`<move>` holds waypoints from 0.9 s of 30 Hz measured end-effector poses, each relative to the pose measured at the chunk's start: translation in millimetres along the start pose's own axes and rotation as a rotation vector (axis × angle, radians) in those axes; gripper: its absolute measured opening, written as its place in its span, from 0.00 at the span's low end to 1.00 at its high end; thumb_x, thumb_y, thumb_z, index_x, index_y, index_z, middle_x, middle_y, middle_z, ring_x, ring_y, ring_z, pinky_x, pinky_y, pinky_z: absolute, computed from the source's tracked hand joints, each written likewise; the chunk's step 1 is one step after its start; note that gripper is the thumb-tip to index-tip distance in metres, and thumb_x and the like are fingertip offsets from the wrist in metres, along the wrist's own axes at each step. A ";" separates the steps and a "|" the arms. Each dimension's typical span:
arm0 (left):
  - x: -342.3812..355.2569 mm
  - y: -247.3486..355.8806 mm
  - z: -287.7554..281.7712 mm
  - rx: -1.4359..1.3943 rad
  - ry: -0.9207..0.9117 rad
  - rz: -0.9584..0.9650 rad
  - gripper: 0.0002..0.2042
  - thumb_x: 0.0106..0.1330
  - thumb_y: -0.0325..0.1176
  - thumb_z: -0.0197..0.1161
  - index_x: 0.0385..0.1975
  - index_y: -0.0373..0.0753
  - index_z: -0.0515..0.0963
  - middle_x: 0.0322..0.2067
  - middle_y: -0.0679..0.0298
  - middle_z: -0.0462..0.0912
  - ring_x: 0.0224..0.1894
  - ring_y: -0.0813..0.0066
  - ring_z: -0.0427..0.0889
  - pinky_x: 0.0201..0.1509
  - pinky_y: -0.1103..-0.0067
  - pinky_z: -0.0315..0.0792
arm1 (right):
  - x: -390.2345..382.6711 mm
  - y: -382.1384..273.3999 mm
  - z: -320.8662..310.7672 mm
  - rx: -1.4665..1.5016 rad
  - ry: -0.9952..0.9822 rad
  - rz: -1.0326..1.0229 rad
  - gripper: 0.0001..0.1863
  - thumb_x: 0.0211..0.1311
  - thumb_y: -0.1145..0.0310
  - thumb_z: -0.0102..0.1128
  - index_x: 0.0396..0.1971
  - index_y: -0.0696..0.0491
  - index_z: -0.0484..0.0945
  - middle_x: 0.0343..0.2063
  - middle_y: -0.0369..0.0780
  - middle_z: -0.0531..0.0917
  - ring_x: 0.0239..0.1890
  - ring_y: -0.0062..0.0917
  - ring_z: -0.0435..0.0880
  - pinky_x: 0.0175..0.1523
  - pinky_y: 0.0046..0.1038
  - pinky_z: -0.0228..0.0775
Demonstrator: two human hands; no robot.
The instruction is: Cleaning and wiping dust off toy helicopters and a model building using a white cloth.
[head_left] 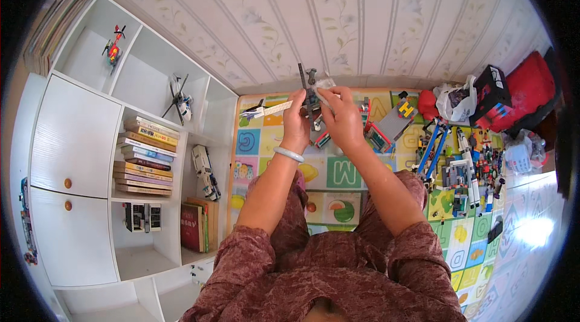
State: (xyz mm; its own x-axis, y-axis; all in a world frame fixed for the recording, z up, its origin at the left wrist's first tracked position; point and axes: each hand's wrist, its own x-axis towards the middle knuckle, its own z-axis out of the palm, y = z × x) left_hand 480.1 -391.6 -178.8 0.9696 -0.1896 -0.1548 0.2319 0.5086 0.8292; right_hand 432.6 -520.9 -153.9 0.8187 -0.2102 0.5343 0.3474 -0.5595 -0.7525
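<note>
Raised over the play mat, my left hand is closed on a dark grey toy brick assembly, which has a long narrow bar standing up at its top. A white bangle circles that wrist. My right hand has its fingers bent against the assembly's right side, gripping it; some of the piece is hidden by them. Beyond the hands a white toy piece reaches out to the left, and red-and-grey brick models lie to the right.
A white shelf unit on the left holds books and toy aircraft. The patterned foam mat lies beneath me. Several brick parts, bags and a red item crowd the right side, near the papered wall.
</note>
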 end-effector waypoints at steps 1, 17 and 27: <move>-0.8 -0.1 1.0 -0.012 0.012 0.003 0.11 0.67 0.47 0.56 0.42 0.49 0.74 0.40 0.70 0.78 0.43 0.74 0.77 0.47 0.70 0.72 | 0.2 0.2 -1.1 -0.010 -0.032 0.020 0.15 0.56 0.73 0.59 0.45 0.54 0.80 0.42 0.47 0.77 0.34 0.41 0.81 0.38 0.36 0.74; -2.5 5.6 7.3 -0.172 0.022 -0.117 0.14 0.65 0.50 0.57 0.39 0.48 0.76 0.36 0.66 0.81 0.42 0.68 0.79 0.50 0.66 0.68 | -5.7 7.5 -2.6 -0.067 -0.023 -0.054 0.17 0.56 0.77 0.58 0.48 0.52 0.79 0.43 0.46 0.76 0.32 0.39 0.80 0.38 0.33 0.73; 0.8 9.2 12.0 -0.348 0.109 -0.127 0.19 0.62 0.54 0.59 0.40 0.44 0.75 0.47 0.58 0.75 0.50 0.60 0.70 0.56 0.60 0.64 | -10.7 19.9 6.4 0.021 0.136 0.127 0.16 0.59 0.73 0.57 0.48 0.57 0.77 0.42 0.47 0.75 0.39 0.43 0.79 0.43 0.37 0.72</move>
State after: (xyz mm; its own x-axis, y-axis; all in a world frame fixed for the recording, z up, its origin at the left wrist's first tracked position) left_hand 482.1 -397.2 -164.8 0.9298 -0.1886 -0.3162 0.3453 0.7447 0.5711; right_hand 433.6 -524.7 -177.0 0.7875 -0.3856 0.4808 0.2562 -0.5047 -0.8244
